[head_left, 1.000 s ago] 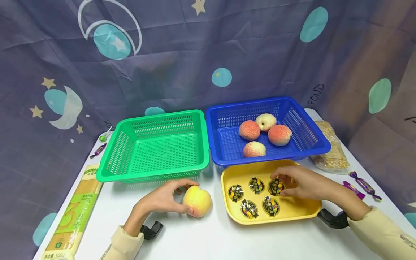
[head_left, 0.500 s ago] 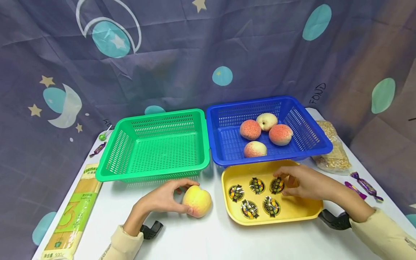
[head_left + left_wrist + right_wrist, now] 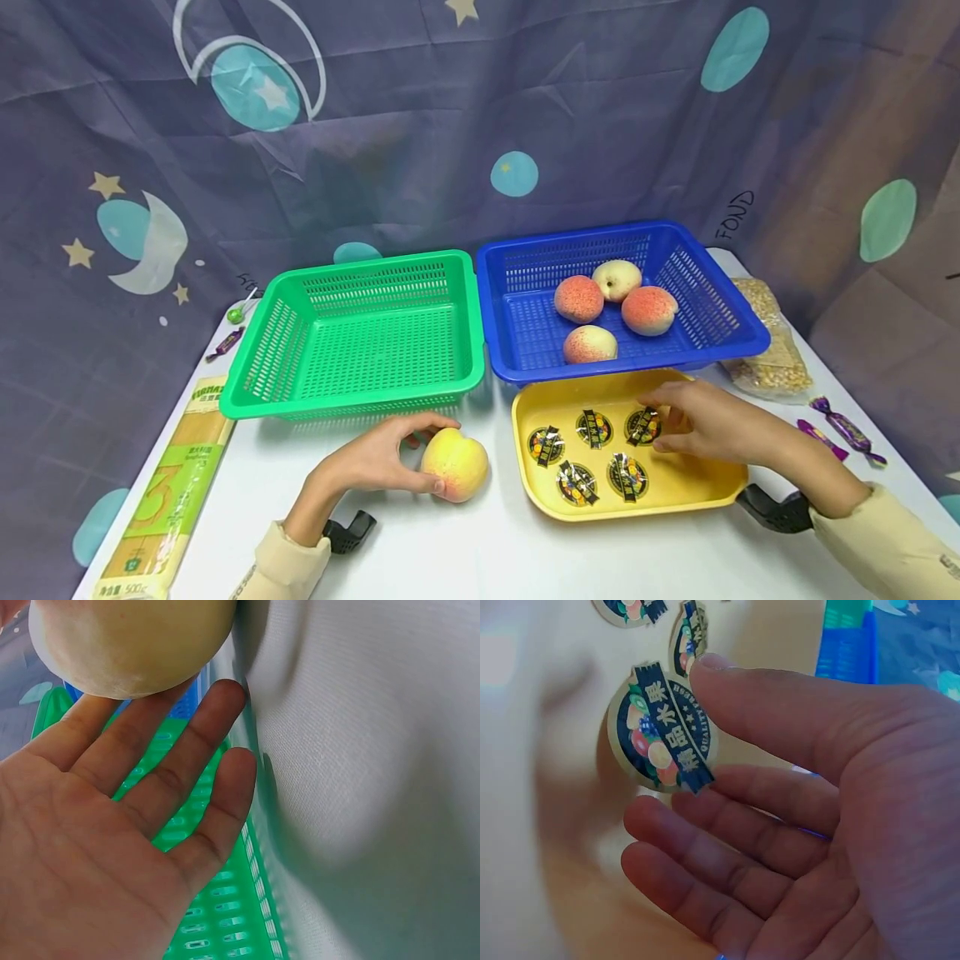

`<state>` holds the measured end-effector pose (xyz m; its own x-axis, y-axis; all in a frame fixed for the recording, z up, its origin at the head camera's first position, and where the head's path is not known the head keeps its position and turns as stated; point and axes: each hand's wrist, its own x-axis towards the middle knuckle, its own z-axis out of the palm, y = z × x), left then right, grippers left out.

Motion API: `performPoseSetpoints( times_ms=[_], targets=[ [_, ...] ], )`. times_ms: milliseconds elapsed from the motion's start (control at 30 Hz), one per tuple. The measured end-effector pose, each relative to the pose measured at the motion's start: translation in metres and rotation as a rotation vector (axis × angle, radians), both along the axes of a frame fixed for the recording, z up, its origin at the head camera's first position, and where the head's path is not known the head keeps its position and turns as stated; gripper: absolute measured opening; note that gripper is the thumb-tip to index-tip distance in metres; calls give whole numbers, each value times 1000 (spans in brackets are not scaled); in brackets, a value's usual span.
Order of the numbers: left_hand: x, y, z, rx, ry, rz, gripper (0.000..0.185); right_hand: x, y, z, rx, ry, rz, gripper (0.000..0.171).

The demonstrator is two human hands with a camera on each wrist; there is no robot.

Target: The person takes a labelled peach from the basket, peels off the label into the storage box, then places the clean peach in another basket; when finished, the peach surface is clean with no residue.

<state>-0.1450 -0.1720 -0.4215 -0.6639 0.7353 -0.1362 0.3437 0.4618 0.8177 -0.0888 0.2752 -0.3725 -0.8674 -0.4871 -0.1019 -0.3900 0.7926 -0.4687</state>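
On the white table, my left hand [image 3: 405,457] cups a yellow peach [image 3: 453,463] just in front of the green basket [image 3: 360,400]. In the left wrist view the peach [image 3: 127,645] sits at the tips of my left hand's [image 3: 150,772] fingers. My right hand [image 3: 660,429] reaches into the yellow tray [image 3: 675,492]. There its thumb and fingers pinch the far right one of several round fruit stickers [image 3: 642,425]. The right wrist view shows the thumb of my right hand [image 3: 705,750] on the sticker's [image 3: 664,727] edge, with the fingers beneath.
A blue basket [image 3: 742,342] behind the tray holds several peaches [image 3: 578,298]. A pasta packet [image 3: 168,492] lies at the left edge, a bag of kernels [image 3: 772,358] and wrapped candies [image 3: 843,427] at the right. A dark patterned curtain hangs behind.
My right hand has shifted slightly right and back with the sticker in its fingertips. My left hand and the peach have stayed put.
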Motion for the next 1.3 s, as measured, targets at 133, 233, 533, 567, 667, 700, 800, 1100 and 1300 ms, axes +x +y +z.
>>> performPoseSetpoints(
  times_ms=[133,233,533,567,667,700,800,1100,1300],
  targets=[
    [0,-1,1,-4,-2,5,68,-1,-3,1,25,12,-12,56],
    [0,-2,2,-4,-1,7,68,-1,-4,1,41,33,-16,57],
    [3,-1,3,4,8,9,67,7,-5,24,37,133,-29,38],
    [4,-1,2,4,5,11,66,8,-4,29,9,174,-30,36],
    [6,2,2,14,14,18,66,8,6,45,-81,301,-74,29],
    [7,2,1,20,25,18,66,6,10,49,-114,349,-104,29],
    [10,4,2,58,60,15,67,-4,28,56,-156,433,-250,32],
    [6,17,53,319,177,-105,67,-41,79,31,54,174,-456,101],
    [-39,53,101,312,232,-89,68,-49,85,14,1,33,-437,116]
  ],
)
